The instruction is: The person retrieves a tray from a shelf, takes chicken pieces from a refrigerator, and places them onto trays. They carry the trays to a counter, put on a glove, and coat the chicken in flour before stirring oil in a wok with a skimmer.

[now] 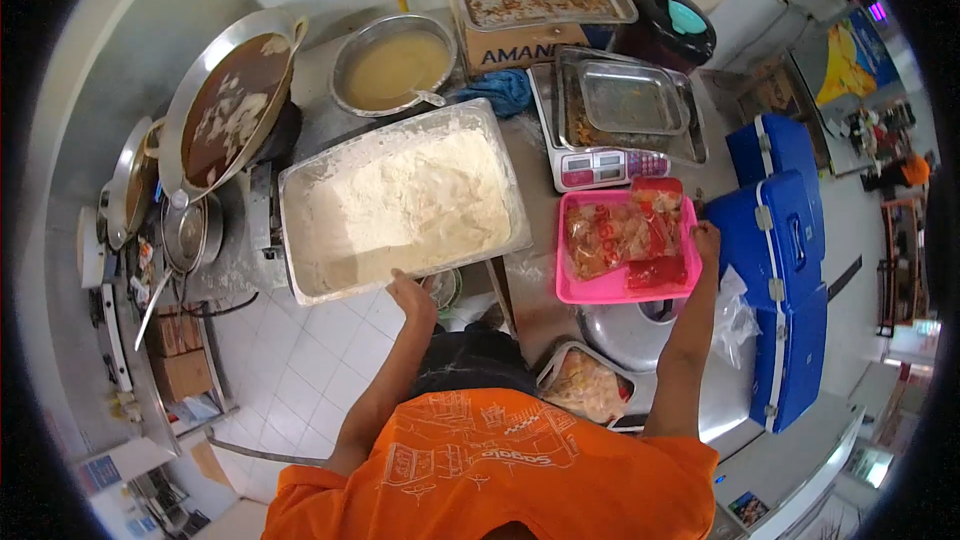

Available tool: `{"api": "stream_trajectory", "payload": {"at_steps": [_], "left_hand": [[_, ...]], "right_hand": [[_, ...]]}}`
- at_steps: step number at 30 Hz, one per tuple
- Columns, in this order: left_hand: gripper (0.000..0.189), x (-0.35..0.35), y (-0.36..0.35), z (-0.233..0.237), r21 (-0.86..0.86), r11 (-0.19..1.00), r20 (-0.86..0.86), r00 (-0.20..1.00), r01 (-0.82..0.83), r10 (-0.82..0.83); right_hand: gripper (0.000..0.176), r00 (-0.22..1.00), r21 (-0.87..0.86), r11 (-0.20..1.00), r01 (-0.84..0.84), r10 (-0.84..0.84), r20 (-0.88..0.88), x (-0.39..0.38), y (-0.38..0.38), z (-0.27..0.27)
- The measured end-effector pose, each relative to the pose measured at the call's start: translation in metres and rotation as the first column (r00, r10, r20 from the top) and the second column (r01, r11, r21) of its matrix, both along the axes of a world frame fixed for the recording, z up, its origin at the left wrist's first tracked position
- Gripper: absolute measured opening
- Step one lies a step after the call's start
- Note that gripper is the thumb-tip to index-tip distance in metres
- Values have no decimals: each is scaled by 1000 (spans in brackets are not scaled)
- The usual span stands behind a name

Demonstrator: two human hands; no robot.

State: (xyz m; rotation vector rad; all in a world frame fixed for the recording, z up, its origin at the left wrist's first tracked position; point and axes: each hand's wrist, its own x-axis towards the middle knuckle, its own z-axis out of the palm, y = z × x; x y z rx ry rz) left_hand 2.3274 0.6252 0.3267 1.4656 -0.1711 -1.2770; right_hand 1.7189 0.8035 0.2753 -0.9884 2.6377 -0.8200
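My left hand (412, 295) grips the near rim of a large rectangular metal pan (335, 285), thumb over the edge and fingers underneath. Pale flour (400, 200) fills much of the pan, heaped and clumped toward its right side. On the right, my right hand (706, 239) is closed on the right rim of a pink plastic tray (577, 287). In that tray are clear bags of raw, pinkish meat (605, 240) and red-printed packets (657, 273). Part of each hand's fingers is hidden by the rim it holds.
Behind the flour pan stands a bowl of yellowish liquid (392, 70), beside a blue cloth (497, 92). A wok of dark oil (235, 110) is at left. Trays rest on a digital scale (605, 168). Blue coolers (770, 240) and a container of raw meat (588, 385) are nearby.
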Motion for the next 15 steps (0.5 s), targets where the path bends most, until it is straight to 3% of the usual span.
{"api": "stream_trajectory", "payload": {"at_steps": [1,3,5,10,11,12,13,14,15], "left_hand": [[37,-5,-2,9,19,999,-12,999,-37,37],[36,-5,-6,16,1,999,-34,999,-36,36],[36,1,-11,14,-23,999,-60,998,-31,30],[35,47,-24,-1,-128,955,-238,926,269,-292],[35,58,-25,-2,-125,962,-249,931,242,-266],[34,70,-28,-3,-162,907,-255,872,389,-419],[33,80,-29,-2,-198,828,-255,788,524,-560],[33,87,-30,3,-197,842,-266,799,503,-539],[29,94,-30,13,-179,793,-225,760,583,-610]], "right_hand": [[24,1000,-4,1000,-20,20,-1,0,-3,-8],[16,969,-116,993,5,-34,-244,3,-8,-32],[18,974,-66,998,10,-25,-223,17,-22,-17],[25,963,11,1000,-7,10,-268,49,-42,28],[24,915,-43,999,14,-30,-403,55,-47,34],[24,848,-104,994,23,-75,-525,60,-57,39],[21,875,-208,977,41,-135,-465,87,-71,62],[18,898,-305,950,67,-191,-396,139,-87,99],[16,953,-432,893,-124,-14,-302,192,-107,125]]}}
